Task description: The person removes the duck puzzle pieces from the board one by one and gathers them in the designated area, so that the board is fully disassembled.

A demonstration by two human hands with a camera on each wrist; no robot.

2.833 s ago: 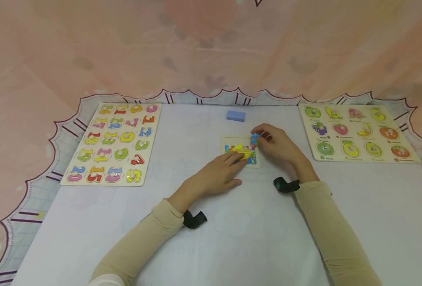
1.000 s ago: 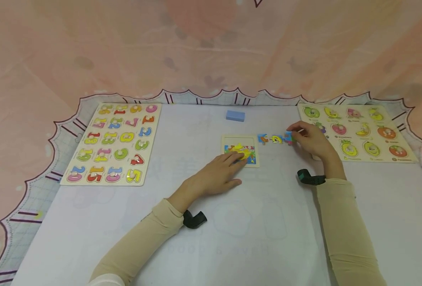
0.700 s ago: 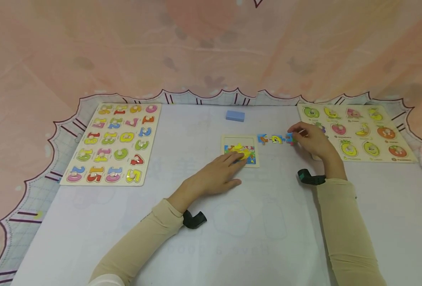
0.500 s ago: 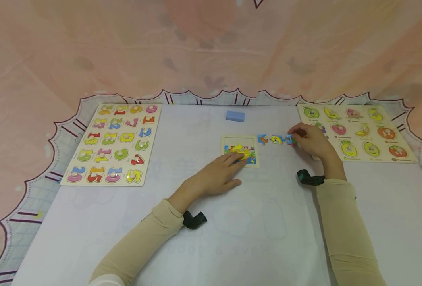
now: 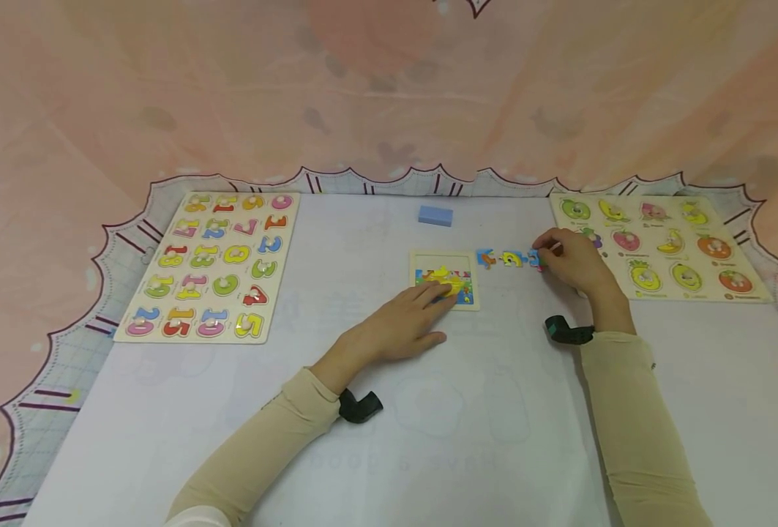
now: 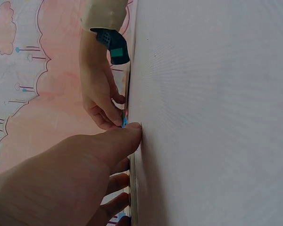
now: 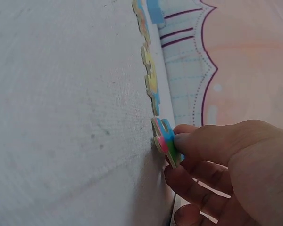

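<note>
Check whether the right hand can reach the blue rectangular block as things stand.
Probably yes: nothing visible stands between the right hand and the blue rectangular block, though the hand pinches a multicoloured flat jigsaw piece, likely needing release first.

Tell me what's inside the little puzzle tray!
The puzzle tray holds colourful jigsaw pieces, with yellow pieces on top. The left hand partly covers it, so anything beneath can't be seen.

Three views: head, high and farthest, looks forward and down over the table (image 5: pixel 494 468); left wrist and right wrist, close, low, tipped sideways, look along its surface and share the right hand (image 6: pixel 99 94) with its puzzle piece (image 7: pixel 167 139).
</note>
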